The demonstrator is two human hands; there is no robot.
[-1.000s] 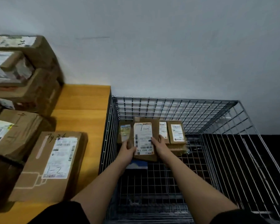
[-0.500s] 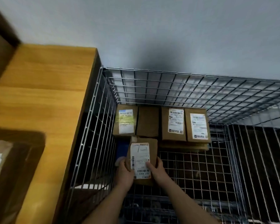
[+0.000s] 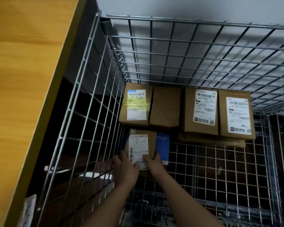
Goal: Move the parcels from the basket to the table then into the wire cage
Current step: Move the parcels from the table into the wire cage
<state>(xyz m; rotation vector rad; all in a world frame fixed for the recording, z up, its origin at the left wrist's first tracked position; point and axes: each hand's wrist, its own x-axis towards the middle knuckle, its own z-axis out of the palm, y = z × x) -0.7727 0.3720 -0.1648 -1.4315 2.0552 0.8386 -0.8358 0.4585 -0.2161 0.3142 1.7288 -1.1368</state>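
Observation:
Deep inside the wire cage, a small brown parcel with a white label lies low at the left, over a blue packet. My left hand holds its near left edge and my right hand holds its near right corner, thumbs on the label. Several brown parcels stand in a row against the back wall: one with yellow tape, a plain one, and two labelled ones stacked on a flat parcel.
The yellow wooden table runs along the cage's left side, its edge close to the cage wall. Bare wire floor lies to the right of my hands. A white wall rises behind the cage.
My hands have lowered the parcel further down to the cage's left floor area, onto the blue packet. My view has moved closer and down; the table's parcels have left the view.

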